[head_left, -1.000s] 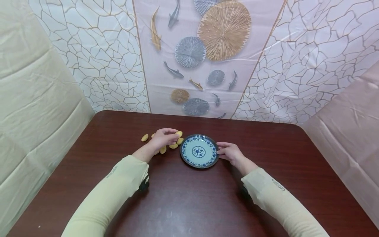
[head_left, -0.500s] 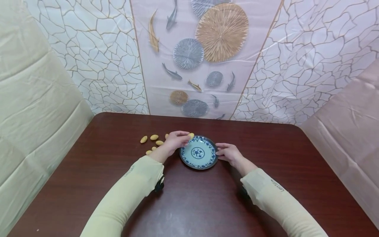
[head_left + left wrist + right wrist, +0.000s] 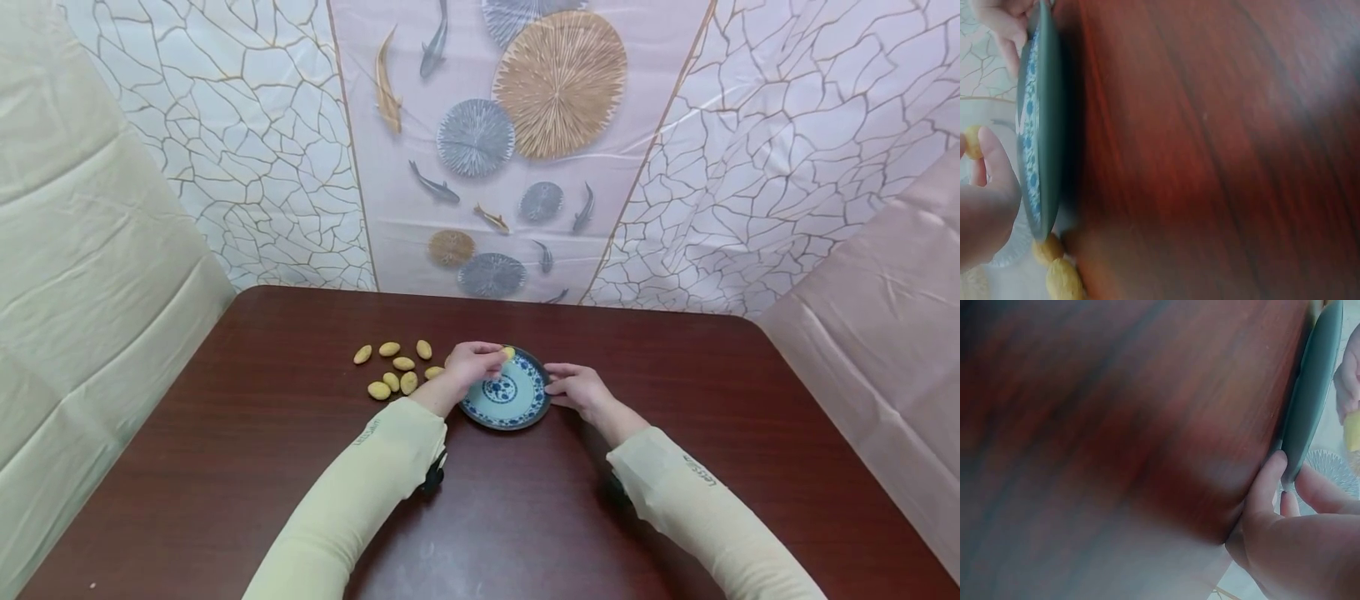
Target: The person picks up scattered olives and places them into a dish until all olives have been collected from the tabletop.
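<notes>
My left hand (image 3: 474, 364) is over the plate, pinching a small yellow potato (image 3: 508, 352) between thumb and fingertips. The left wrist view shows that potato (image 3: 972, 142) above the plate's level. The round plate (image 3: 517, 396) has a blue floral border, a pale centre with a blue motif and a dark rim. At its right side my right hand (image 3: 588, 389) holds the rim, a finger low by the table and the thumb over the edge, as the right wrist view shows. My left hand and forearm hide part of the plate's left side.
Several more small potatoes (image 3: 403, 364) lie loose on the dark red-brown table (image 3: 480, 517), left of the plate. A patterned cloth (image 3: 480, 225) hangs behind the table's far edge, and pale fabric walls (image 3: 112, 292) stand at both sides.
My left hand has carried the potato rightward from the group at the left to over the plate, uncovering the potatoes behind it. My right hand has stayed at the plate's rim.
</notes>
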A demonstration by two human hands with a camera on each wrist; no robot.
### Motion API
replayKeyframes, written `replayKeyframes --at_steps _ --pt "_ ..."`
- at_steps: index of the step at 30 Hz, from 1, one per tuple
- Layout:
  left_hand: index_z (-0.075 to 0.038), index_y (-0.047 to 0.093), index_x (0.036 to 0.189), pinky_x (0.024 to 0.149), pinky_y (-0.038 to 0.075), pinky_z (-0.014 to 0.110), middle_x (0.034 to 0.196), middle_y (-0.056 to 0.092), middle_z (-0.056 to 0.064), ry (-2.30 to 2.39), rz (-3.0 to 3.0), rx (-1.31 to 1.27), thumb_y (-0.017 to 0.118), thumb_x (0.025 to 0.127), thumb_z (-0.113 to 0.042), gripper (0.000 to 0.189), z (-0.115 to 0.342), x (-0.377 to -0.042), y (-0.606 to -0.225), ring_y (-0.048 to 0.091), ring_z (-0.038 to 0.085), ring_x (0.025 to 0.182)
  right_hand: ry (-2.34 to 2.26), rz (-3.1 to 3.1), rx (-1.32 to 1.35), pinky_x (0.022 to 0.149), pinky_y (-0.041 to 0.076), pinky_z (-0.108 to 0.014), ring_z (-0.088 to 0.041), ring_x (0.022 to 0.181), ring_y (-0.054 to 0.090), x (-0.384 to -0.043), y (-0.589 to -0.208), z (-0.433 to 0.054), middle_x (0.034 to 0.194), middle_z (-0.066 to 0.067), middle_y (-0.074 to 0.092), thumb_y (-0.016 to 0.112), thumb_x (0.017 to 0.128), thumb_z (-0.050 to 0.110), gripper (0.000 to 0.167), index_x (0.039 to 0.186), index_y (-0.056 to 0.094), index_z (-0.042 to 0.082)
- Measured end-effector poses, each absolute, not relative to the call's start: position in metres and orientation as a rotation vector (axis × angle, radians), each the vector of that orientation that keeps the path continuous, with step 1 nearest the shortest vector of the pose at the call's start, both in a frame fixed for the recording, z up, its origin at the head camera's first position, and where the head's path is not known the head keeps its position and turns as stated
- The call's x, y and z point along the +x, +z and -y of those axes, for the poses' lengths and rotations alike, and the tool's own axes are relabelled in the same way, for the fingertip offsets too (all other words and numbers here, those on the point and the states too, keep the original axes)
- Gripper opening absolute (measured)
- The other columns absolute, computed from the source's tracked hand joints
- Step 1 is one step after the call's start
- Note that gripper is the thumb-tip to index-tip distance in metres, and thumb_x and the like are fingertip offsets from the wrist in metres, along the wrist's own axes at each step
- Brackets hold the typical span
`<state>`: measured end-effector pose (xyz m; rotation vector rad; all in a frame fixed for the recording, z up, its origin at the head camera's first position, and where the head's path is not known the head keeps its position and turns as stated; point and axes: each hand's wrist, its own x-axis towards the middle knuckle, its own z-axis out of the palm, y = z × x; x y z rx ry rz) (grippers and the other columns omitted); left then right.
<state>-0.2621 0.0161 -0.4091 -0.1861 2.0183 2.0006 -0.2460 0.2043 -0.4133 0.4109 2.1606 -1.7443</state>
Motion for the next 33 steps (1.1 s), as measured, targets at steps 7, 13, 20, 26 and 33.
replayKeyframes --at_steps 7,13,20,26,33 --pt "0.003 0.062 0.117 0.077 0.056 0.025 0.111 0.066 0.021 1.963 -2.031 -0.207 0.062 0.089 -0.01 0.031 -0.025 -0.262 -0.418 0.065 0.014 0.077 -1.765 -2.162 0.41 0.08 0.055 -0.027 -0.017 0.105 0.053 -0.246 -0.414 -0.205 0.134 -0.02 0.048 0.054 0.086 -0.01 0.051 0.136 0.046 0.0" --pt "0.003 0.064 0.115 0.073 0.056 0.023 0.108 0.067 0.02 1.922 -2.058 -0.231 0.064 0.087 -0.009 0.03 -0.028 -0.261 -0.42 0.062 0.012 0.073 -1.772 -2.155 0.432 0.078 0.056 -0.026 -0.016 0.101 0.056 -0.248 -0.416 -0.205 0.136 -0.022 0.047 0.054 0.086 -0.01 0.05 0.135 0.047 0.0" --pt "0.003 0.067 0.107 0.061 0.055 0.02 0.099 0.069 0.019 1.838 -2.205 -0.238 0.067 0.085 -0.008 0.025 -0.032 -0.261 -0.418 0.059 0.008 0.062 -1.761 -2.19 0.414 0.08 0.056 -0.029 -0.014 0.094 0.057 -0.248 -0.415 -0.204 0.127 -0.019 0.051 0.054 0.086 -0.011 0.05 0.134 0.047 -0.002" --pt "-0.002 0.072 0.097 0.055 0.053 0.021 0.094 0.071 0.015 1.586 -2.451 -0.255 0.072 0.081 -0.015 0.021 -0.038 -0.263 -0.419 0.066 0.013 0.057 -1.778 -2.182 0.396 0.078 0.056 -0.028 -0.009 0.085 0.058 -0.247 -0.416 -0.206 0.11 -0.012 0.056 0.055 0.085 -0.011 0.05 0.133 0.048 -0.003" --pt "-0.003 0.071 0.099 0.054 0.052 0.02 0.093 0.071 0.013 1.551 -2.474 -0.265 0.072 0.082 -0.019 0.023 -0.038 -0.26 -0.418 0.068 0.015 0.063 -1.773 -2.18 0.4 0.077 0.056 -0.027 -0.009 0.085 0.058 -0.245 -0.417 -0.205 0.108 -0.009 0.056 0.055 0.085 -0.011 0.05 0.134 0.048 -0.002"
